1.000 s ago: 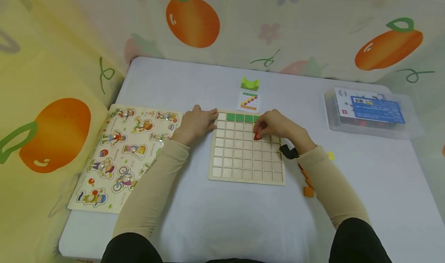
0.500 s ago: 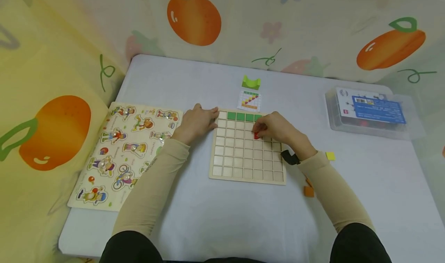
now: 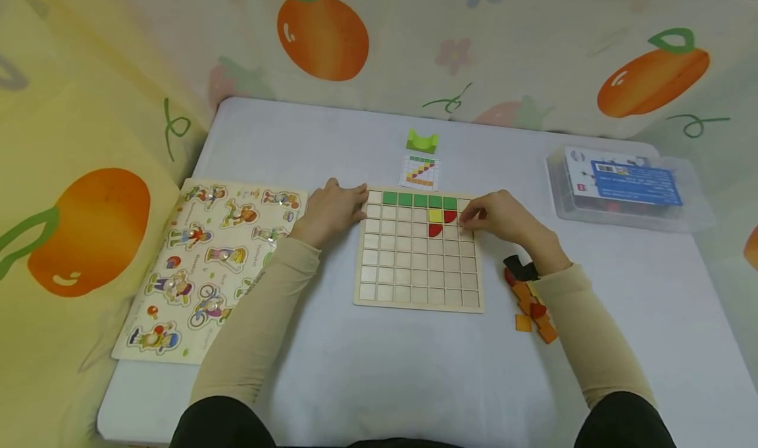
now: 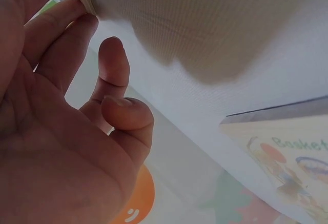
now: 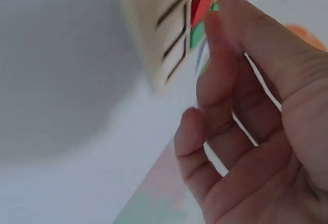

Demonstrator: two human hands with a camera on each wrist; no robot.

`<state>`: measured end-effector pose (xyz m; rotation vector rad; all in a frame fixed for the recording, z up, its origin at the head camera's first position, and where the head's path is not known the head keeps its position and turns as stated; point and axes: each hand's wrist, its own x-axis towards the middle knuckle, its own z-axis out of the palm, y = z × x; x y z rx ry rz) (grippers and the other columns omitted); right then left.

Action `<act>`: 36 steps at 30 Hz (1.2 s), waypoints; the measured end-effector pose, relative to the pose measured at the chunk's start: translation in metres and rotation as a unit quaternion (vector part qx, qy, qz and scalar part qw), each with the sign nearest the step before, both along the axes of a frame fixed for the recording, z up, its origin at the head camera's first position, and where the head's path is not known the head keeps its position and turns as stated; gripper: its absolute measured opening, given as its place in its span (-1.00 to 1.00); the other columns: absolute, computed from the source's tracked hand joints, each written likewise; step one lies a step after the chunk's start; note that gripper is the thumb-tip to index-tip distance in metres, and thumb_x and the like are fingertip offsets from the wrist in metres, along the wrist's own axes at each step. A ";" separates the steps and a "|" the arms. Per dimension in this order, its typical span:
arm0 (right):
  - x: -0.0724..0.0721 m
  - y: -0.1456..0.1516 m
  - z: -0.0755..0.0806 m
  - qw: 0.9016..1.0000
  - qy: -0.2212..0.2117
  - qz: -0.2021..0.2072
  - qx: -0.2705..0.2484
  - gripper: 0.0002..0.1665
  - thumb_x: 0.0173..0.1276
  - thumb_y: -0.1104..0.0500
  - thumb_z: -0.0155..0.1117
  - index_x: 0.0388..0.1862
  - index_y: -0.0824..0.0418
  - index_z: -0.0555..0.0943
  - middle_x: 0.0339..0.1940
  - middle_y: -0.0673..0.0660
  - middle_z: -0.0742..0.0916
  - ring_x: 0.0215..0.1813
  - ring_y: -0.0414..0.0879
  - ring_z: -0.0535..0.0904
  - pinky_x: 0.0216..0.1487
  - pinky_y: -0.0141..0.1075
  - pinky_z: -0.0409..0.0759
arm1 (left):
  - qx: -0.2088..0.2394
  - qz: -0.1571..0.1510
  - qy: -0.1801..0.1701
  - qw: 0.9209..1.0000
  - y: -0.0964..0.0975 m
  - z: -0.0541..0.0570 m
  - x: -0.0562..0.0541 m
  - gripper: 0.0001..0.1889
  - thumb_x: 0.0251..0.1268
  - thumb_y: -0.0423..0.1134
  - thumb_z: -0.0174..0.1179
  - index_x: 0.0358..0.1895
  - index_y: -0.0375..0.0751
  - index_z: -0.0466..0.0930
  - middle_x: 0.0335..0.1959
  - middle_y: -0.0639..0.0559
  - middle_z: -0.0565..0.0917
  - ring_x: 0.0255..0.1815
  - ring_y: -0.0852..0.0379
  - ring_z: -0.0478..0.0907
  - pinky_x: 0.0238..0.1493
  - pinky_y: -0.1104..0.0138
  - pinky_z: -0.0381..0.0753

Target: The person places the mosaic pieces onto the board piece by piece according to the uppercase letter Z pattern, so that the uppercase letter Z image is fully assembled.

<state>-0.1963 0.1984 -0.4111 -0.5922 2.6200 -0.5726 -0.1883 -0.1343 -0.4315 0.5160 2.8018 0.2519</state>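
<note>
Cloth (image 3: 533, 0): hangs behind and to the left, printed with large orange fruit.
Table (image 3: 414, 369): white, bears all the items below.
Puzzle (image 3: 197, 343): a pale board of cartoon figures at the left, partly under the left sleeve.
Grid (image 3: 414, 278): wooden, flat in the centre, between both hands.
Box (image 3: 616, 212): clear, with a blue-and-white label, at the far right.
Left hand (image 3: 330, 214): fingertips rest against the grid's upper left edge — fingers relaxed, some bent free of it.
Right hand (image 3: 506, 218): over the grid's right edge, fingers loosely bent and released; whether the tips touch the wood, I cannot tell.
Loose tiles (image 3: 524, 303): orange, red and yellow, heaped right of the grid, near the right sleeve.
Card (image 3: 420, 173): just beyond the grid, printed with a coloured pattern.
Block (image 3: 422, 141): green, scooped on top, just behind the card.
Green tiles (image 3: 420, 200): five in the grid's far row, side by side.
Yellow tile (image 3: 435, 216): second row, below the fourth green one.
Red tiles (image 3: 450, 216): round-edged; one right of the yellow, one below it.
</note>
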 end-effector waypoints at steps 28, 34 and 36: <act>0.048 0.142 0.007 0.981 -0.113 -0.120 0.106 -0.66 0.19 0.27 0.54 -0.07 0.38 0.75 -0.07 0.36 0.81 -0.03 0.24 0.62 0.19 0.27 0.54 | -0.011 0.000 -0.006 1.000 0.001 0.002 0.002 -0.49 0.50 0.03 0.19 0.44 0.01 0.52 0.55 0.09 0.45 -0.05 -0.16 0.50 -0.17 0.02 0.63; 0.047 0.145 0.005 0.979 -0.105 -0.136 0.109 -0.72 0.16 0.18 0.61 -0.24 0.31 0.74 -0.30 0.18 0.78 -0.17 0.08 0.56 -0.04 -0.01 0.58 | -0.005 0.004 -0.003 1.000 0.001 0.000 0.002 -0.48 0.50 0.03 0.19 0.44 0.01 0.52 0.55 0.10 0.45 -0.07 -0.15 0.49 -0.17 0.03 0.62; 0.047 0.145 0.005 0.980 -0.100 -0.136 0.110 -0.73 0.14 0.13 0.63 -0.30 0.25 0.75 -0.36 0.10 0.77 -0.19 0.05 0.54 -0.11 -0.15 0.54 | -0.003 0.004 -0.002 1.000 0.001 0.000 0.001 -0.48 0.50 0.02 0.19 0.45 0.01 0.51 0.55 0.10 0.45 -0.08 -0.14 0.49 -0.17 0.03 0.62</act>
